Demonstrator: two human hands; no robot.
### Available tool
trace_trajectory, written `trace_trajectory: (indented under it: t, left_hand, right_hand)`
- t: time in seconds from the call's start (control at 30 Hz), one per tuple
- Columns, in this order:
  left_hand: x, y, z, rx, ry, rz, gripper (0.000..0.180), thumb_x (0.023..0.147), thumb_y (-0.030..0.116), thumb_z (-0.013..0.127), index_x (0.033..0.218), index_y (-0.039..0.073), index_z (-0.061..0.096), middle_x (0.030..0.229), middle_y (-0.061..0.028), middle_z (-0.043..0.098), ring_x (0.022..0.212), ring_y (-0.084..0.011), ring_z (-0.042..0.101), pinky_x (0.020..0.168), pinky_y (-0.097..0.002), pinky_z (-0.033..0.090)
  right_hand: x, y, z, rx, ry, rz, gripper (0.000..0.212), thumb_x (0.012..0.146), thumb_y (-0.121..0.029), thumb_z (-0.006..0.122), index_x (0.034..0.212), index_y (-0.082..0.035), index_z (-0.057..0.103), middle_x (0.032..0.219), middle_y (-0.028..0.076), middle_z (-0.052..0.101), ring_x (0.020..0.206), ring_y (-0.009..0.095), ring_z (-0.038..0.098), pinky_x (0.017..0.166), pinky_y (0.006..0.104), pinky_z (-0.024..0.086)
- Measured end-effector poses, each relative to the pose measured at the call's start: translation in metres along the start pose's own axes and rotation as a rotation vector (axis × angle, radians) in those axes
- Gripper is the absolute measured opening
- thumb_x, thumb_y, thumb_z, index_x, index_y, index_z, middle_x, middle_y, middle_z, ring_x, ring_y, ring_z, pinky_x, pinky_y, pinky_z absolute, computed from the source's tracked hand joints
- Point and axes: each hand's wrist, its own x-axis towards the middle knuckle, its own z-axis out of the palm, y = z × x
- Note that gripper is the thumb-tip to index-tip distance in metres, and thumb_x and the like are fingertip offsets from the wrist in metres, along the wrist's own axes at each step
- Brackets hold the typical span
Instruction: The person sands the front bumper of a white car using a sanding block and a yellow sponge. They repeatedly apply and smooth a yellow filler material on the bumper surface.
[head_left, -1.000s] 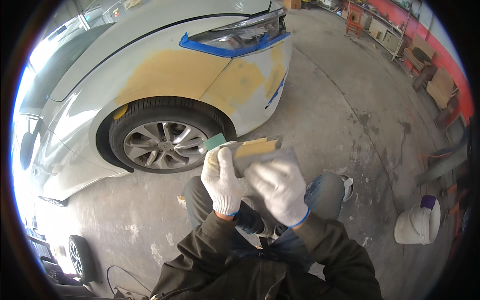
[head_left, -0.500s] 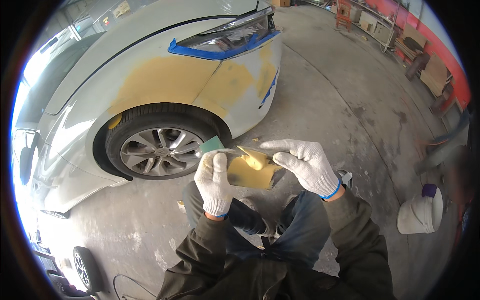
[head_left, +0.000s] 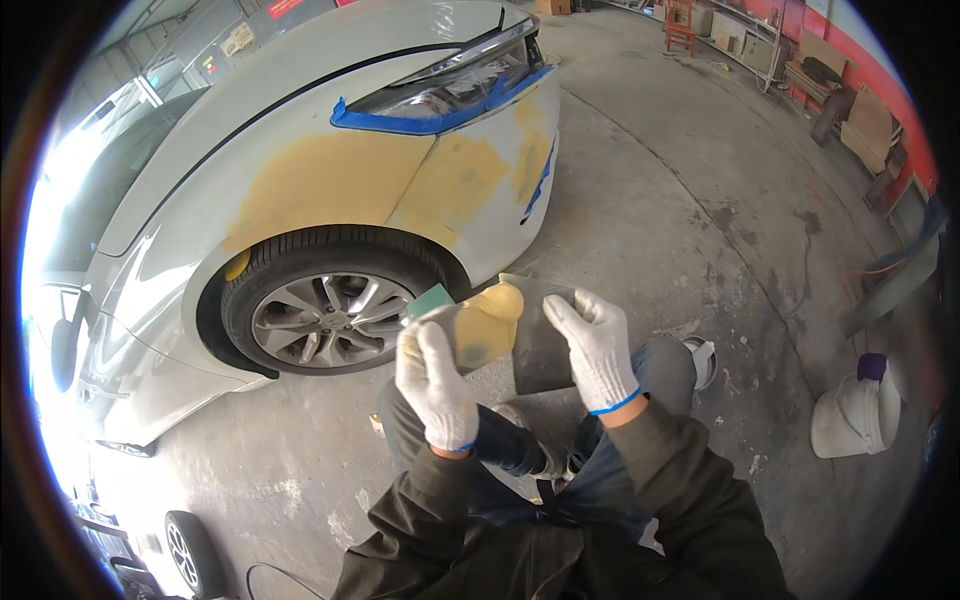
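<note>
In white knit gloves, both my hands are raised over my lap, near the front wheel (head_left: 335,318) of a white car. My left hand (head_left: 435,385) pinches a thin spreader plate (head_left: 478,352) smeared with yellow filler paste; a thick lump of paste (head_left: 500,302) sits at its far right edge. A green flat piece (head_left: 430,300) sticks out beyond the left fingers. My right hand (head_left: 600,350) is closed on the edge of a dark grey flat scraper (head_left: 543,350), just right of the plate. Whether the two touch cannot be made out.
Yellow filler (head_left: 330,180) covers part of the fender and bumper. Blue tape (head_left: 390,122) edges the headlight. A white bucket (head_left: 850,420) stands at right, an open can (head_left: 703,362) beside my knee. A loose wheel (head_left: 190,555) lies lower left; shelves (head_left: 745,45) line the far right.
The paste lump has shifted from the plate's middle to its far right edge. My right hand has drawn slightly left and down, and the dark scraper now shows plainly in it.
</note>
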Motion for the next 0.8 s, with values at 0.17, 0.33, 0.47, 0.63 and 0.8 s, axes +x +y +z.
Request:
trace_trajectory:
  t: [0.17,0.33,0.47,0.63,0.8]
  left_hand:
    - [-0.029,-0.001,0.007,0.25,-0.108,-0.015,0.026,0.11,0.017,0.054,0.124,0.0,0.069,0.095,0.0003,0.065,0.083,-0.0074,0.054,0.076,-0.0239,0.046]
    - [-0.025,0.007,-0.01,0.425,-0.278,0.079,0.024,0.109,0.015,0.054,0.118,-0.002,0.068,0.091,-0.0002,0.064,0.082,-0.007,0.051,0.075,-0.0237,0.044]
    - [-0.004,0.01,-0.017,0.475,-0.224,0.142,0.015,0.105,0.01,0.06,0.111,-0.001,0.07,0.088,-0.008,0.071,0.081,-0.0101,0.061,0.079,-0.0273,0.052]
    - [0.01,0.012,-0.017,0.395,-0.074,0.092,0.017,0.106,0.011,0.06,0.108,-0.002,0.071,0.094,-0.0063,0.071,0.087,-0.0103,0.06,0.083,-0.0269,0.05]
    - [0.012,0.001,-0.019,0.311,-0.005,0.015,0.021,0.109,0.013,0.057,0.111,-0.003,0.07,0.093,-0.0016,0.068,0.088,-0.0074,0.057,0.082,-0.025,0.048]
  right_hand:
    - [-0.012,0.005,0.02,0.128,0.082,0.023,0.024,0.104,-0.012,0.068,0.119,0.006,0.073,0.102,0.001,0.072,0.089,0.003,0.06,0.078,0.0199,0.049]
    - [0.005,-0.021,0.011,0.194,0.177,-0.279,0.018,0.107,-0.018,0.064,0.112,0.0,0.067,0.101,0.002,0.067,0.089,0.009,0.062,0.08,0.0238,0.049]
    - [0.0,-0.064,-0.014,0.064,-0.406,-0.14,0.039,0.105,-0.012,0.063,0.137,0.011,0.061,0.117,0.021,0.075,0.109,0.019,0.071,0.088,0.0277,0.055]
    - [0.006,-0.054,-0.022,-0.523,-0.567,-0.174,0.03,0.1,-0.015,0.07,0.126,0.0,0.073,0.116,0.013,0.077,0.104,0.019,0.072,0.089,0.0329,0.056]
    - [0.001,-0.049,-0.006,-1.151,-0.177,-0.968,0.022,0.081,-0.005,0.077,0.103,-0.008,0.076,0.105,0.011,0.075,0.096,0.034,0.07,0.084,0.0408,0.057]
